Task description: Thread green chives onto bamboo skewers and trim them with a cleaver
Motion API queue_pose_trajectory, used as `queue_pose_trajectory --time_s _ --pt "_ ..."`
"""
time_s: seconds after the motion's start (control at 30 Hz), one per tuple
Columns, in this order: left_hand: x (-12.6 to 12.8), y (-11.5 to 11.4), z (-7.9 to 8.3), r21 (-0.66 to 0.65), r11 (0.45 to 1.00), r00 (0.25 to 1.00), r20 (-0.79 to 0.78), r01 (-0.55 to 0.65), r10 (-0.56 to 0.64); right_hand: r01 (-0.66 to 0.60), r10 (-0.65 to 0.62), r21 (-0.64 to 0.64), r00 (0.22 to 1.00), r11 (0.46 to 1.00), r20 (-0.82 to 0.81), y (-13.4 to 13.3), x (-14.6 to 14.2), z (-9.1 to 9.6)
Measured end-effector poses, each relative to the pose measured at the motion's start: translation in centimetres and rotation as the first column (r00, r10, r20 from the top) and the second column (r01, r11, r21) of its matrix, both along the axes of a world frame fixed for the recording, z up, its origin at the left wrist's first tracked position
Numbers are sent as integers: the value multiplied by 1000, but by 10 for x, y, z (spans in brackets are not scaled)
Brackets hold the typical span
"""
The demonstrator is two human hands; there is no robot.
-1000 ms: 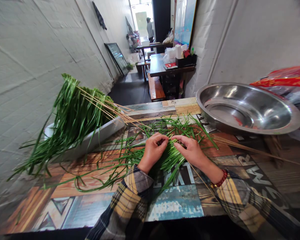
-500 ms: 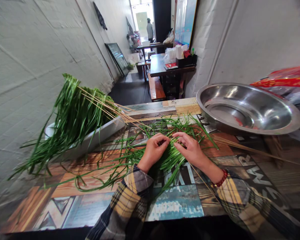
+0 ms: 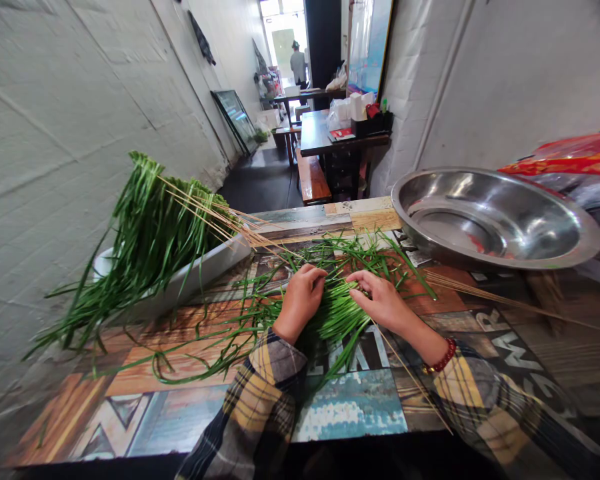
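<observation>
A loose heap of green chive leaves (image 3: 330, 313) lies on the painted wooden table (image 3: 350, 407) in front of me. My left hand (image 3: 300, 300) rests on the heap with its fingers curled around some leaves. My right hand (image 3: 380, 300) pinches leaves just to the right, and a thin bamboo skewer (image 3: 410, 377) runs from under it toward the table's near edge. A white tray (image 3: 200, 270) at the left holds chives threaded on skewers (image 3: 145, 233), piled high and hanging over its side.
A large steel basin (image 3: 495, 217) stands at the back right, with loose bamboo skewers (image 3: 485, 293) in front of it. A red plastic bag (image 3: 580, 153) lies at the far right. White brick wall runs along the left. Dark tables, a bench and a person stand far down the room.
My hands have drawn slightly apart on the chive heap; the left hand shifted a little left and closed over the leaves. Everything else stays put.
</observation>
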State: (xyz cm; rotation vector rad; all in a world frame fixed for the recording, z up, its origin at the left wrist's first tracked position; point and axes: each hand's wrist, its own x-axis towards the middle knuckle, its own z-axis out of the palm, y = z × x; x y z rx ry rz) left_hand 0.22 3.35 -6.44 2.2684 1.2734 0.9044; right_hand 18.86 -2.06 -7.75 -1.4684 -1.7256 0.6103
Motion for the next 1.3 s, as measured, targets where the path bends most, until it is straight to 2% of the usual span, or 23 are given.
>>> queue_pose_trajectory --time_s 0.13,0.3,0.43,0.63,0.73,1.3 --pt "0 -2 -3 34 999 985 -172 -17 22 -7 7 -6 1000 1000 -1 0 -1 0" --pt "1 -4 -2 89 996 970 -238 -25 45 9 -9 5 1000 1000 13 1 -3 0" --pt "5 -5 1 113 993 991 -126 -35 49 17 -17 6 1000 1000 -17 1 -4 0" --pt "13 -10 3 -100 995 987 161 22 -5 -1 3 20 996 1000 -88 0 -6 3" --pt "15 -12 5 -135 991 972 233 26 6 -18 22 34 993 999 -116 -1 -7 4" --pt "16 -16 14 -141 987 954 298 72 -27 -22 26 26 988 999 -152 -1 -6 6"
